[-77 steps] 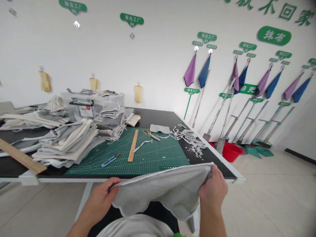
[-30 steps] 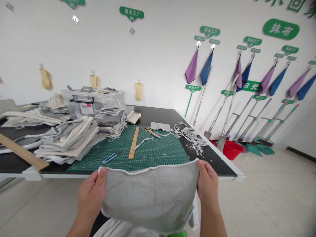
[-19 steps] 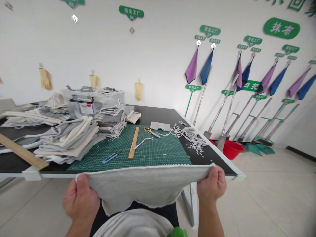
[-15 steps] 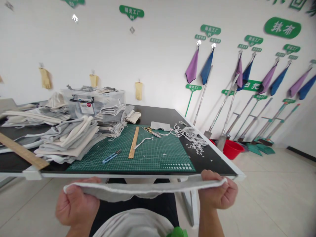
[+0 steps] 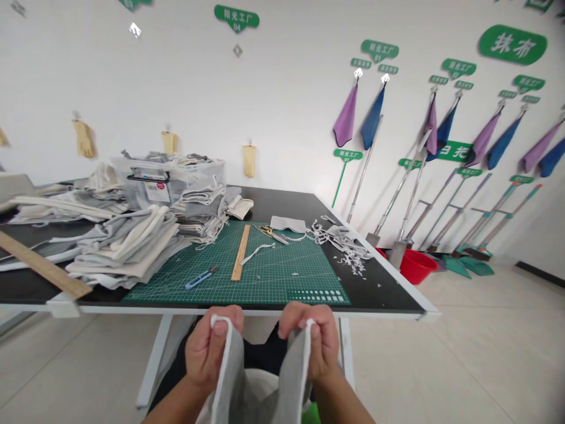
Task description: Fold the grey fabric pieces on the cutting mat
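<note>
Pinching grey cloth (image 5: 289, 371), left hand (image 5: 212, 347) and right hand (image 5: 314, 341) each keep a closed grip.

My left grip (image 5: 212, 347) and right grip (image 5: 315, 344) stood apart just beyond the near edge of the surface (image 5: 282, 205), each closed on the white-edged grey cloth (image 5: 235, 368), which sagged between them. Ahead of both lay a green cutting mat (image 5: 282, 268); on it, ahead of my left grip, were a blue-handled tool (image 5: 199, 280) and a wooden ruler (image 5: 241, 253) with a pale strip (image 5: 257, 251) touching it. Farther ahead, gold-handled scissors (image 5: 267, 231) lay near a small grey piece (image 5: 288, 224). Pale scraps (image 5: 342, 240) were scattered ahead and to the right of my right grip. Left of my left grip, folded cloths (image 5: 128, 250) were stacked before a clear bin (image 5: 183, 179).
</note>
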`<act>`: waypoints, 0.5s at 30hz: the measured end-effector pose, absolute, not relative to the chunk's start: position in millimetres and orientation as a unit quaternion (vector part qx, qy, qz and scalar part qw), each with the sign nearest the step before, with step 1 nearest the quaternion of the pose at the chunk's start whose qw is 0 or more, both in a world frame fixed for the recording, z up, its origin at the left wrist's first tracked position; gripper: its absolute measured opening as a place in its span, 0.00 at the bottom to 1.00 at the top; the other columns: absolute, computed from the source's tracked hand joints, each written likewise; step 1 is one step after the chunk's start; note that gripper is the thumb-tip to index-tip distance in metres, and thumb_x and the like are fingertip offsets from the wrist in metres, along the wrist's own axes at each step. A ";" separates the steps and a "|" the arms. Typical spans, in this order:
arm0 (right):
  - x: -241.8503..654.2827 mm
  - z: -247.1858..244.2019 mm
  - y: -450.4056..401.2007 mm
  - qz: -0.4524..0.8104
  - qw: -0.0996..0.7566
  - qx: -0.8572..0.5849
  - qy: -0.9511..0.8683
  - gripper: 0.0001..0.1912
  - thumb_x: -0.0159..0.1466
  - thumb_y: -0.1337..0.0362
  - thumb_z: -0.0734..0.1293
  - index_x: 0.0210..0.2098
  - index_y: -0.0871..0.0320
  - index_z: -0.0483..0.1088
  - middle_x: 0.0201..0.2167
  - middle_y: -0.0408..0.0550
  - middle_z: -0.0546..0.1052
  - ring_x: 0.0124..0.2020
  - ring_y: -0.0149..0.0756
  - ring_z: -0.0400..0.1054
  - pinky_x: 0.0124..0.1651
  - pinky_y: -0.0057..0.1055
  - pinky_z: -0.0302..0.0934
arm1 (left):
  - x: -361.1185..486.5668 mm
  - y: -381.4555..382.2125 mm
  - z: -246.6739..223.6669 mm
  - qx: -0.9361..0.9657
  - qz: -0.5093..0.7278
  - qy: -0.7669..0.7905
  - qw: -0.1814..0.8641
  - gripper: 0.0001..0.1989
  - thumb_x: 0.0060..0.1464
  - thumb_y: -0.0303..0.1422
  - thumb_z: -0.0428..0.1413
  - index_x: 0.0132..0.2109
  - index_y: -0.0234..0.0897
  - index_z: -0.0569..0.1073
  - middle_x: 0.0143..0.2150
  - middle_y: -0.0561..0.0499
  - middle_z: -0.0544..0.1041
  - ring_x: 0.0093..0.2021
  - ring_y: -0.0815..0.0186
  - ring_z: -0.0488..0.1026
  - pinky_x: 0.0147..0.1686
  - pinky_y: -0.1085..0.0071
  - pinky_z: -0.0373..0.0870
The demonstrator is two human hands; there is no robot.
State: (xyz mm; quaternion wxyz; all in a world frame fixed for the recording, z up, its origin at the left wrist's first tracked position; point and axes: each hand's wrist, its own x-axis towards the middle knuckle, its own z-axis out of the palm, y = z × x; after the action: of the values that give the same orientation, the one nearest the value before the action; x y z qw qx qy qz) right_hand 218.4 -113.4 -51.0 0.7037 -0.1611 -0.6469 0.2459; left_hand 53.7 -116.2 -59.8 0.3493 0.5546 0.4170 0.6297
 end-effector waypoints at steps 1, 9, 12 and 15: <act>211.7 -50.8 -109.9 0.242 0.692 -0.174 -0.658 0.08 0.70 0.59 0.53 0.40 0.49 0.62 0.28 0.43 0.74 0.26 0.35 0.66 0.30 0.34 0.61 | 59.2 -115.2 -59.6 0.559 0.632 0.396 0.362 0.24 0.56 0.55 0.44 0.29 0.40 0.68 0.23 0.50 0.68 0.24 0.65 0.65 0.25 0.67 0.64; 199.1 -51.1 -98.9 0.280 0.658 -0.199 -0.670 0.10 0.71 0.61 0.54 0.37 0.54 0.63 0.42 0.51 0.74 0.42 0.38 0.68 0.44 0.40 0.61 | 66.4 -107.9 -63.9 0.576 0.628 0.398 0.339 0.22 0.58 0.53 0.44 0.31 0.40 0.68 0.25 0.50 0.70 0.25 0.65 0.67 0.28 0.67 0.66; 208.5 -48.8 -95.5 0.269 0.693 -0.170 -0.647 0.09 0.71 0.63 0.54 0.38 0.54 0.64 0.35 0.48 0.74 0.39 0.38 0.68 0.42 0.39 0.61 | 62.2 -104.9 -64.7 0.504 0.710 0.365 0.331 0.17 0.60 0.47 0.47 0.32 0.39 0.67 0.22 0.53 0.69 0.22 0.68 0.65 0.23 0.70 0.63; 225.5 -44.8 -89.2 0.235 0.744 -0.171 -0.601 0.09 0.71 0.64 0.54 0.36 0.53 0.63 0.25 0.41 0.70 0.29 0.34 0.67 0.34 0.34 0.60 | 47.9 -94.2 -63.8 0.423 0.787 0.379 0.240 0.15 0.60 0.45 0.48 0.33 0.38 0.67 0.21 0.55 0.68 0.20 0.69 0.65 0.21 0.71 0.61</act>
State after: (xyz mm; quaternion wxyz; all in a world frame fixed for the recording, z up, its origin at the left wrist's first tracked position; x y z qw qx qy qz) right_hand 225.5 -89.2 -44.8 0.7440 -0.1712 -0.6014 0.2353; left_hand 47.9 -94.2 -63.8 0.2403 0.4232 0.3790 0.7871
